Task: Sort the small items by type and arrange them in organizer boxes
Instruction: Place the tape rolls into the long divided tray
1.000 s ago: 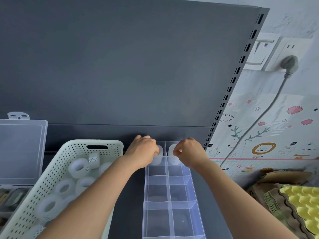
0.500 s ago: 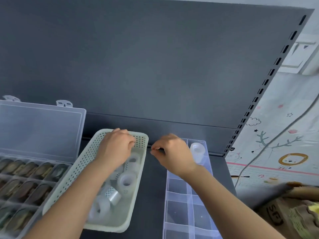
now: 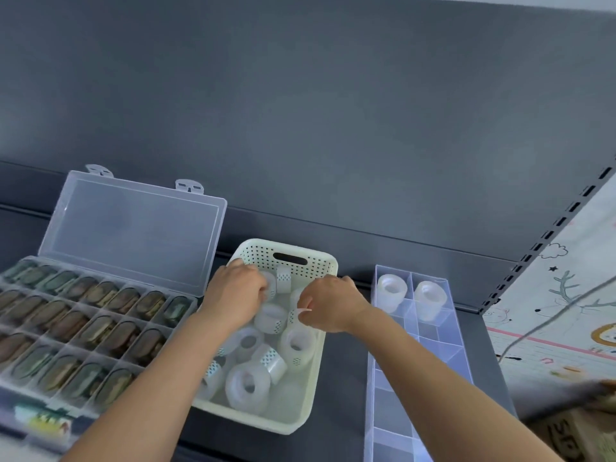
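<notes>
A white perforated basket (image 3: 263,424) in the middle of the dark shelf holds several clear tape rolls (image 3: 248,386). Both my hands reach into its far end. My left hand (image 3: 235,293) curls its fingers round a tape roll (image 3: 274,284) near the basket's far wall. My right hand (image 3: 330,303) pinches another tape roll (image 3: 295,316) between thumb and fingers. To the right lies a long clear divided organizer (image 3: 390,411). Its two farthest compartments each hold one tape roll (image 3: 391,290), (image 3: 430,296); the nearer compartments hold nothing.
At the left stands an open clear organizer box (image 3: 133,235), lid up, with several dark oval items (image 3: 83,325) in its cells. A grey back panel (image 3: 300,111) rises behind the shelf. A cardboard box (image 3: 580,428) and a patterned wall with a cable (image 3: 546,320) are on the right.
Both hands left the clear organizer's far compartments, leaving a tape roll in each, and moved left into the basket. The view swung left, bringing the open organizer box into sight.
</notes>
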The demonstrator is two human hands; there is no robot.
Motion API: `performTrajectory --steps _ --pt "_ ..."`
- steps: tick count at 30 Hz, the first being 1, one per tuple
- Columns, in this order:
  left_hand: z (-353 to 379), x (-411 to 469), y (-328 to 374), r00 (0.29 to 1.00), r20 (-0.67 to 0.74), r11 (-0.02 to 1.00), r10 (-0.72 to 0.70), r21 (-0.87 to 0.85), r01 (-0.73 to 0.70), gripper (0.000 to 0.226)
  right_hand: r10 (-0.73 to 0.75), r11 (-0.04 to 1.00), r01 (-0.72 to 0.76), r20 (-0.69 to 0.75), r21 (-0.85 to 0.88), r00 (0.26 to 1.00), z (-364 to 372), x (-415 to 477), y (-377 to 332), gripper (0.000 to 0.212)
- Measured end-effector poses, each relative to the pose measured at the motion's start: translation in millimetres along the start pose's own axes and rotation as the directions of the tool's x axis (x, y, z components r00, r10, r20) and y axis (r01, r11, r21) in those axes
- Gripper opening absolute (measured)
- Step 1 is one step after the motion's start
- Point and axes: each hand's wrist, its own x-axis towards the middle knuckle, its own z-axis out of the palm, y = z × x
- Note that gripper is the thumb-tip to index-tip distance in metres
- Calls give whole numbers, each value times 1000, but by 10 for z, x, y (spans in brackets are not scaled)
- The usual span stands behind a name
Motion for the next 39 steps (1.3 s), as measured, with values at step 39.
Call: performTrajectory --steps 39 --pt "130 336 1866 916 97 918 389 37 -394 30 342 937 -317 -216 144 914 40 -1217 1464 17"
